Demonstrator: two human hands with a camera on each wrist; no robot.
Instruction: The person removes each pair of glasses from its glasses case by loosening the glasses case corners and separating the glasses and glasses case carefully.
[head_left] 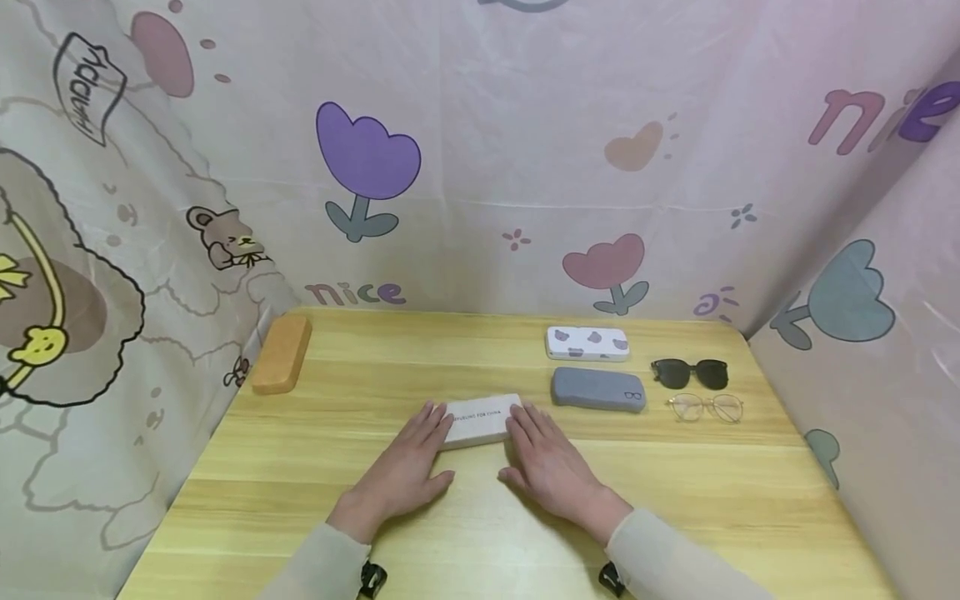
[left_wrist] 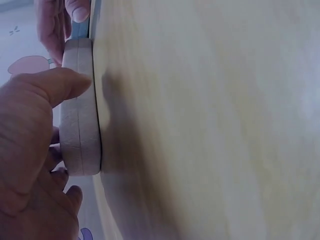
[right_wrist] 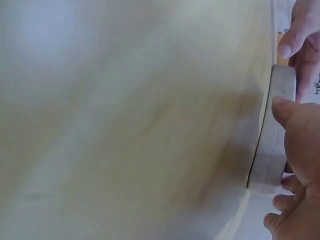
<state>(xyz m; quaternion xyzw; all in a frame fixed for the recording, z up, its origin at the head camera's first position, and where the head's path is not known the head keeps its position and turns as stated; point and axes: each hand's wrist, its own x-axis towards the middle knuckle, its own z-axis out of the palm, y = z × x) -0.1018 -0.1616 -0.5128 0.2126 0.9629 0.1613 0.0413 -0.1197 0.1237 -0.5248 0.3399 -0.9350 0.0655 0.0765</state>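
Observation:
A pale grey-white glasses case with small dark lettering on its lid lies closed on the table, in front of the person. At its left end the left hand rests its outstretched fingertips, the thumb spread toward the person. The right hand touches the opposite end in much the same way, its thumb also apart. From the left wrist, the case's long side and lid seam show, with the left thumb in front. In the right wrist view the case appears side-on behind the right thumb.
A blue-grey glasses case and a white patterned case lie to the right, beside black sunglasses and thin-framed glasses. An orange case lies at the table's far left. Printed curtains hang around the wooden table.

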